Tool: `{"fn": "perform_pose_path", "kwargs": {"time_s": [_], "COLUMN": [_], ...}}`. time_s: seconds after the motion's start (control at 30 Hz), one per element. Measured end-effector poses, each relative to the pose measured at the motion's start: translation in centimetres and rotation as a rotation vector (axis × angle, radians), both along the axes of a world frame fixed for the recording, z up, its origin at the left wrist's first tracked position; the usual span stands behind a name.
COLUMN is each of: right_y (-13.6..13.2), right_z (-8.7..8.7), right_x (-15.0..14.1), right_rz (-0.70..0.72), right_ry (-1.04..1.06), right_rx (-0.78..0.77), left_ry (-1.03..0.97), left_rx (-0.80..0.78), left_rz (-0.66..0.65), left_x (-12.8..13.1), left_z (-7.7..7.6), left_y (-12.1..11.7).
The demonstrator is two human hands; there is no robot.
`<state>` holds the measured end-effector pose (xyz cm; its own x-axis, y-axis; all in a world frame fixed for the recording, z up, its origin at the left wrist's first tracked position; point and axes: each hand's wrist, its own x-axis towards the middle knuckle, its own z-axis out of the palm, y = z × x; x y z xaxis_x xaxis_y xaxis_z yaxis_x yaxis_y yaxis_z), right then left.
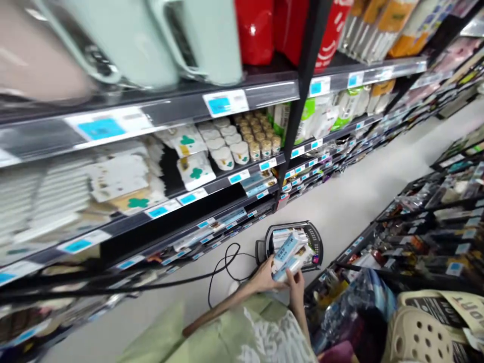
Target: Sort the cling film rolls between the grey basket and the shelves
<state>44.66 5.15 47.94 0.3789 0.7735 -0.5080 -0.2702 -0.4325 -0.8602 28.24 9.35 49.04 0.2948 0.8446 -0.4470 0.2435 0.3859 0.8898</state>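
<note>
My left hand (264,276) is closed around the left side of a flat blue-and-white packet (286,252) with printed writing. My right hand (296,283) grips its lower right edge, thumb on top. There may be two packets stacked together; I cannot tell for sure. Both hands are in front of my body, just over the near side of a black shopping basket (320,247). White and pale packages (280,237) lie inside the basket, partly hidden by what I hold. A small purple item (315,259) shows at the basket's right side.
Shelves with price tags (102,128) run along the left, holding large mint-coloured containers (151,40), white packs (194,171) and small gold-lidded jars (260,136). A black cable (151,288) crosses at left. Racks on the right carry bagged goods and beige clogs (419,333).
</note>
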Motion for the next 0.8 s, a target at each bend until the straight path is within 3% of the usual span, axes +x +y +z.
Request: {"fn": "perform_pose_path", "kwargs": {"time_s": [0.2, 0.3, 0.4, 0.5, 0.57, 0.67, 0.8], "right_y": [0.1, -1.2, -3.6, -6.2, -7.5, -8.7, -9.4], "right_z": [0.3, 1.8, 3.8, 6.0, 7.3, 9.0, 10.6], "right_x": [-4.9, -7.9, -10.9, -13.8, -15.3, -16.6, -17.6], "right_rz": [-0.104, -0.045, 0.023, 0.034, 0.057, 0.124, 0.224], "right_ry": [0.091, 0.183, 0.258, 0.288, 0.304, 0.293, 0.277], "right_rx": [-0.064, -0.008, 0.03, 0.082, 0.129, 0.201, 0.248], "left_ry": [-0.127, -0.234, -0.272, -0.2, -0.103, 0.072, 0.24], "left_rx": [0.047, -0.014, 0.024, 0.222, 0.329, 0.434, 0.576], "left_rz": [0.122, 0.135, 0.192, 0.224, 0.173, 0.15, 0.288], "left_x": [-4.3, -7.2, -11.0, -15.4, -18.3, -21.8, -24.8], "left_z": [0.1, 1.6, 4.3, 7.0, 8.2, 9.1, 9.2], "left_y": [-3.7, -6.3, -9.1, -11.8, -13.6, -16.5, -19.8]}}
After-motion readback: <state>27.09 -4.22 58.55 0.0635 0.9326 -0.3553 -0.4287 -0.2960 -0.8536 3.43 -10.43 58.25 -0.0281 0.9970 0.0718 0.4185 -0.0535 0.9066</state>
